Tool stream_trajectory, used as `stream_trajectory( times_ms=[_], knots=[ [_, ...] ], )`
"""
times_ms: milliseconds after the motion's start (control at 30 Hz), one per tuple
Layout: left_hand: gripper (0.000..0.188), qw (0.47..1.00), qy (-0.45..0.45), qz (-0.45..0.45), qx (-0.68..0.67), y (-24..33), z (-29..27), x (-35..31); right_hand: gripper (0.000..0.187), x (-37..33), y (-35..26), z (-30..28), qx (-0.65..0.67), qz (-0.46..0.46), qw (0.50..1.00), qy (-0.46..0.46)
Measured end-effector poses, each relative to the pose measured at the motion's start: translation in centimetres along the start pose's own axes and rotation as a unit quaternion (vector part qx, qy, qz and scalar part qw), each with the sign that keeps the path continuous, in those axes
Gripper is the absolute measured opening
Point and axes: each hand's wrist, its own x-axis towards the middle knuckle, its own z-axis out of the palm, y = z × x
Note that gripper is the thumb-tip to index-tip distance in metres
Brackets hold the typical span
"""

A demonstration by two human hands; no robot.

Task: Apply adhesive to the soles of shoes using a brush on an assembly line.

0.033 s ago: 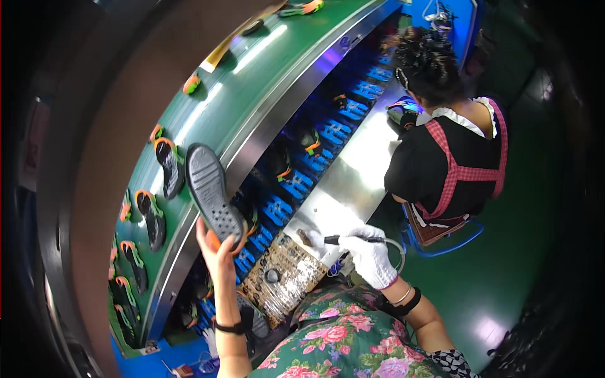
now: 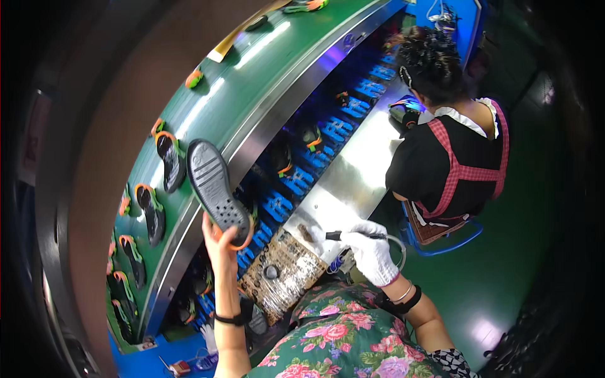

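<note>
My left hand, bare, grips a shoe by one end and holds it up beside the conveyor edge. Its dark grey grooved sole, with small holes near my fingers, faces me, and an orange edge shows by the thumb. In a white glove, my right hand is closed around the dark handle of a brush. The brush's brown head is over the metal bench, apart from the shoe. A stained board with a small round dark piece on it lies between my hands, near my lap.
Several orange-and-green shoes, one here, stand along the green conveyor at left. Blue holders line a lower rack beside the metal bench. A co-worker in a checked apron sits on a stool at right.
The shoe in my left hand has turned slightly, and more of its orange edge shows at the held end. My right hand with the brush has barely moved.
</note>
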Motion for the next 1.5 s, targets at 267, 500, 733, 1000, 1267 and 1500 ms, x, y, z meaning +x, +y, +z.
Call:
stream_trajectory(
  times_ms=[267, 500, 733, 1000, 1267, 1500],
  knots=[
    [0.032, 0.935, -0.089, -0.294, -0.179, -4.7, -2.6, 4.1, 0.013, -1.4, -0.9, 2.5, -0.262, -0.188, 0.945, -0.051],
    [0.068, 0.885, -0.234, -0.284, -0.283, -6.0, 0.4, -5.5, 0.018, -0.5, -0.1, 4.6, -0.463, -0.394, 0.781, -0.143],
    [0.132, 0.714, -0.215, -0.402, -0.531, -6.0, 0.9, -9.8, 0.004, -0.5, 1.9, 7.7, -0.246, -0.155, 0.943, -0.162],
    [0.078, 0.777, -0.159, -0.260, -0.551, -5.8, 0.3, -10.8, 0.017, 0.9, 4.0, 8.2, -0.409, -0.350, 0.817, -0.205],
    [0.099, 0.915, -0.043, -0.292, -0.275, -5.6, 2.5, -11.8, 0.027, 3.4, 5.0, 10.1, -0.444, -0.554, 0.667, -0.224],
    [0.105, 0.718, -0.203, -0.212, -0.631, -9.4, 0.5, -11.6, 0.032, 1.0, 4.6, 10.2, -0.416, -0.404, 0.756, -0.304]
  ],
)
